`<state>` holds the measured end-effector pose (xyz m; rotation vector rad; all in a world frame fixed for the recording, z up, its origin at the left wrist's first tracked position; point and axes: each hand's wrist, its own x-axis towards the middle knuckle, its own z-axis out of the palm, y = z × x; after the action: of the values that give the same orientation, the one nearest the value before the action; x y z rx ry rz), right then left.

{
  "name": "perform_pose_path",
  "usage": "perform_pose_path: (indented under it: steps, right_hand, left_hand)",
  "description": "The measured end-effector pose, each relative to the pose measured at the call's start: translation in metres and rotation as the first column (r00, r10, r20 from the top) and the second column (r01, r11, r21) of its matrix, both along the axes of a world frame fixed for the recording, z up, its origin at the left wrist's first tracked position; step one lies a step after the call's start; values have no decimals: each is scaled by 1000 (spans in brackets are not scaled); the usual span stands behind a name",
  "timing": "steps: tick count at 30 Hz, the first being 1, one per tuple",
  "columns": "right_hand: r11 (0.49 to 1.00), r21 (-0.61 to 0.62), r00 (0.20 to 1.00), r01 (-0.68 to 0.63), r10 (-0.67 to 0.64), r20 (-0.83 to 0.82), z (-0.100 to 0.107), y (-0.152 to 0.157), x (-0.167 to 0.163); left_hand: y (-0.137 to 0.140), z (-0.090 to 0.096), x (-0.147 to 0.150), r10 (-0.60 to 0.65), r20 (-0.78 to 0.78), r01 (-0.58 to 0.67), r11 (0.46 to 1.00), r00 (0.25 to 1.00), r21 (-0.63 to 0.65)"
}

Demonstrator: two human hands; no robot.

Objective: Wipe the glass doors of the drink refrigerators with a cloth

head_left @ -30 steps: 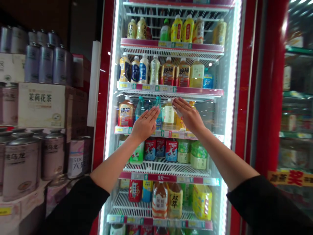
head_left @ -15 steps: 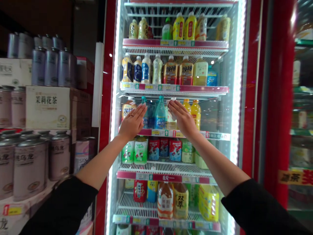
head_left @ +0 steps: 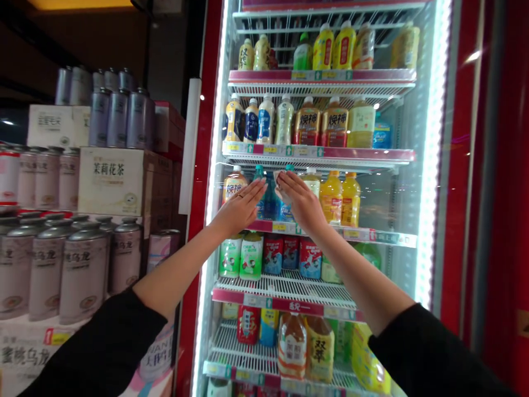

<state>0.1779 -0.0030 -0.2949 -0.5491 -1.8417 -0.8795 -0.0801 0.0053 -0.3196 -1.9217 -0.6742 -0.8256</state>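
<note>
My left hand (head_left: 241, 208) is raised before the glass front of a lit drinks fridge, its fingers stretched out flat and a ring on one of them. Nothing shows in it. My right hand (head_left: 303, 199) has its fingers pressed together over a crumpled white tissue (head_left: 278, 177), which pokes out by the fingertips. Both hands appear to touch the glass; the exact contact is hard to see. Behind them, on the middle shelf, stand teal-capped bottles (head_left: 259, 172), partly hidden by the hands, and orange-capped yellow bottles (head_left: 331, 198).
Shelves of bottled drinks, such as brown bottles (head_left: 307, 122) and green-labelled bottles (head_left: 250, 256), fill the fridge. A red frame (head_left: 205, 110) borders it. Close on the left are stacked lilac canisters (head_left: 85, 270) and a cream box (head_left: 111, 181).
My view has turned left, so the fridge sits further right. My right hand has moved left across the shelf toward my left hand, which stays by the same teal-capped bottle.
</note>
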Motion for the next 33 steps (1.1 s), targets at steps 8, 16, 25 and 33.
perform_pose_path:
  steps: [8,16,25,33]
  right_hand:
    - [998,61,975,10,3,-222,21,8,10]
    - [1000,-1,1000,-12,12,-8,11,9,-63]
    - [997,73,985,25,-12,-170,17,10,-33]
    - [999,7,999,-34,34,-25,41,18,-102]
  left_hand:
    - [-9,15,-44,14,-41,-9,994,999,107]
    - [-1,3,-63,73,97,-84,989,993,124]
    - [17,-23,-66,-3,183,-22,991,983,136]
    - [10,-26,-63,46,202,-64,994,978,85]
